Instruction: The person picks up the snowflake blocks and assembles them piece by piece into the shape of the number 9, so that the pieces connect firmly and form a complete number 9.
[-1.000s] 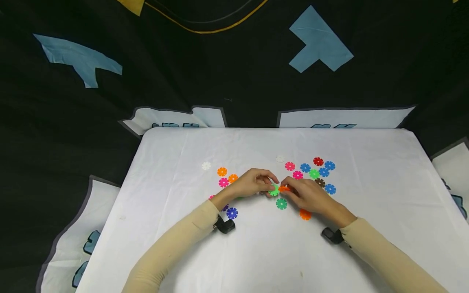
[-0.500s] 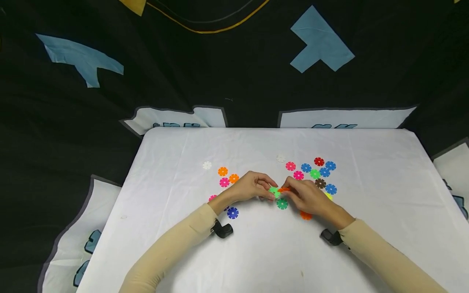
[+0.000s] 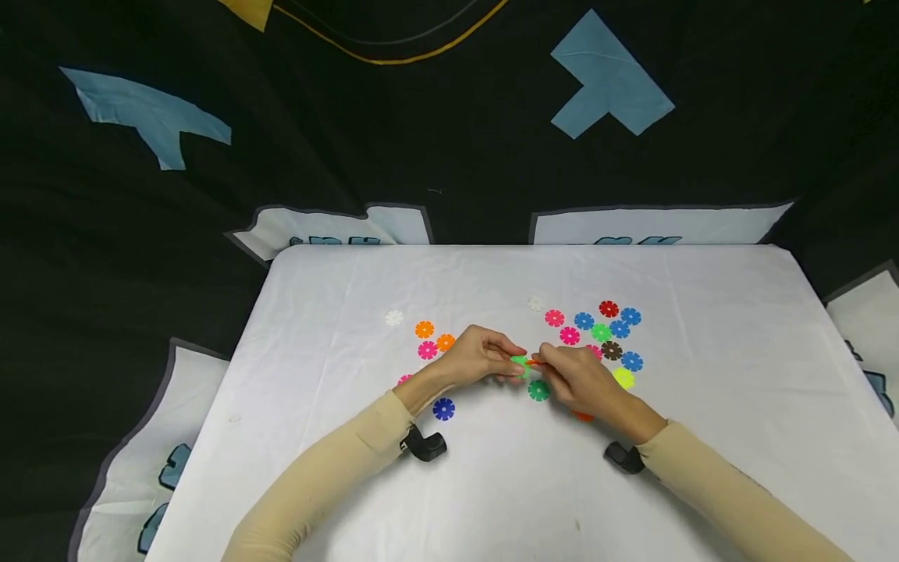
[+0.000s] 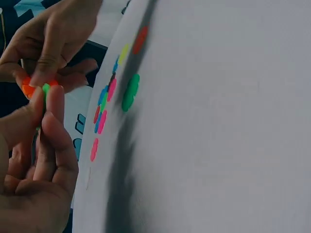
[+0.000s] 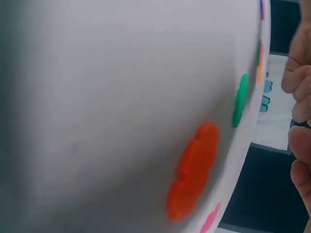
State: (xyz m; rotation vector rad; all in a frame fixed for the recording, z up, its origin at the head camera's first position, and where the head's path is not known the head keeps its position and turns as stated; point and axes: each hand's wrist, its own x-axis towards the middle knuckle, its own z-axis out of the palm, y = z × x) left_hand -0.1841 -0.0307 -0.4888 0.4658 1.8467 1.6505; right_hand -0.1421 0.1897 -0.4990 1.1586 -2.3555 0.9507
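My left hand point(image 3: 480, 355) pinches a light green notched disc point(image 4: 46, 92) between thumb and fingertips above the table. Opposite it, my right hand point(image 3: 577, 378) pinches an orange notched disc point(image 4: 28, 88). The two discs meet edge to edge, set crosswise; the fingers hide how far their slots engage. Just below the hands, a darker green disc point(image 3: 538, 390) lies flat on the cloth. Another orange disc point(image 5: 194, 170) lies under my right hand, mostly covered by it in the head view.
Several discs lie to the right, among them a yellow one point(image 3: 623, 378), a brown one point(image 3: 612, 350) and a red one point(image 3: 608, 309). On the left are a dark blue disc point(image 3: 444, 409), an orange one point(image 3: 424, 329) and a white one point(image 3: 394, 318). A white cloth point(image 3: 520, 492) covers the table.
My right hand has moved slightly left and turned, bringing the orange disc against the green one. My left hand, earlier nearer the table, now holds the green disc tilted more on edge.
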